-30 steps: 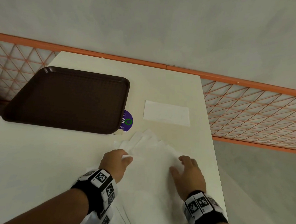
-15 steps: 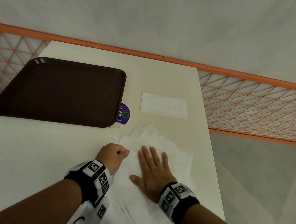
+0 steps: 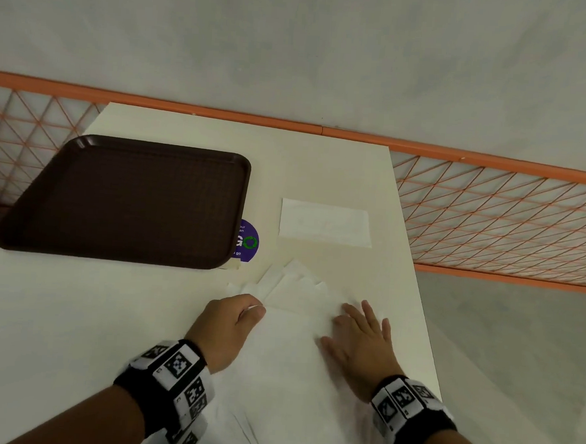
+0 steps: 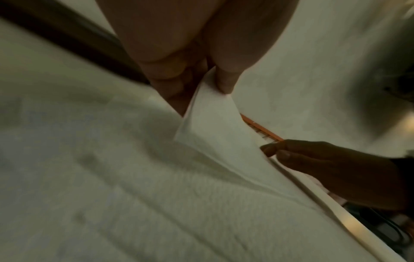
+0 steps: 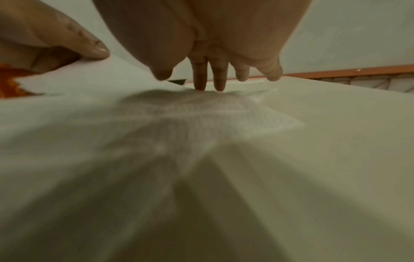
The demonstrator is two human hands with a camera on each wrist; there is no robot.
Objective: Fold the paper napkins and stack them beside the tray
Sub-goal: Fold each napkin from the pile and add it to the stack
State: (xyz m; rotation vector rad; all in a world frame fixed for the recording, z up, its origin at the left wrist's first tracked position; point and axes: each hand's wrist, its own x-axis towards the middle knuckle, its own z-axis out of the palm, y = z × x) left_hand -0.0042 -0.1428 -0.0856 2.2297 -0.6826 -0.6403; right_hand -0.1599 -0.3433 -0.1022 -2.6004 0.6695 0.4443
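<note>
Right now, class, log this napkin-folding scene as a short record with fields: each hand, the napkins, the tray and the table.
left hand: pinches a corner of the top napkin
right hand: flat, fingers straight, pressing on the loose napkin pile
folded napkin: lies alone, flat, to the right of the tray, apart from it
tray: dark brown, nothing in it
purple sticker: on the table, partly under the tray's right edge
table: cream top

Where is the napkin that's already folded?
In the head view, the folded napkin lies flat on the table, right of the brown tray and beyond the loose napkin pile.
</note>
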